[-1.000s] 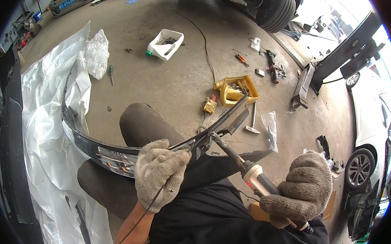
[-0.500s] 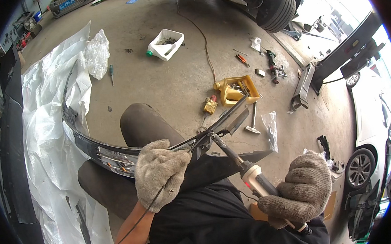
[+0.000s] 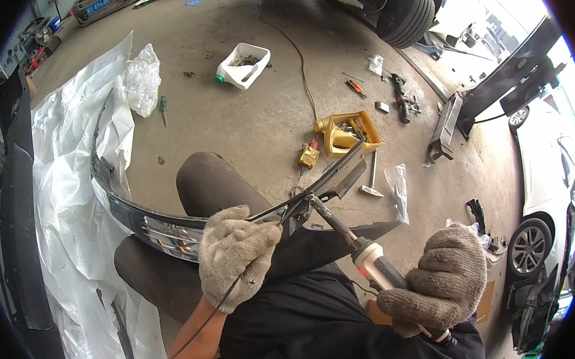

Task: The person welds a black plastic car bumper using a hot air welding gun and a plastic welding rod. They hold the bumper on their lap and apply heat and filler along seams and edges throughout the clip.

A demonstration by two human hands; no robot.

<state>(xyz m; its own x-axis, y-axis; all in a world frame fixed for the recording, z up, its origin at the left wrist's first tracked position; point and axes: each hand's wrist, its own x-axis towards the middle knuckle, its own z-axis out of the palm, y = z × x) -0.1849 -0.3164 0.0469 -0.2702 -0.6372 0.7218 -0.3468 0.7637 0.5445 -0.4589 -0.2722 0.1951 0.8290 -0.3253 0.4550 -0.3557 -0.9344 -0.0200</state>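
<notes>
A long curved strip of black car bumper trim point(image 3: 164, 229) with a glossy face lies across my lap. My gloved left hand point(image 3: 238, 257) is closed at the trim's edge, with a thin black rod point(image 3: 210, 313) passing through its fingers; the rod's upper end is hard to make out among the black parts. In my gloved right hand point(image 3: 440, 281) is a soldering iron point(image 3: 377, 264) with a pale and dark handle and a red light. Its metal shaft slants up to the left, and the tip meets a black bracket-like part point(image 3: 298, 213) of the trim.
A yellow cut-open jug point(image 3: 350, 134) of tools, a hammer point(image 3: 371, 175) and a clear plastic bag point(image 3: 398, 192) lie beyond the trim. Farther off is a cut white jug point(image 3: 245, 66). White foam sheeting point(image 3: 80, 214) covers the left floor; a lift post point(image 3: 510, 74) stands right.
Almost nothing differs. My right hand has shifted very slightly left on the soldering iron, whose tip stays at the same spot; my left hand has not visibly moved.
</notes>
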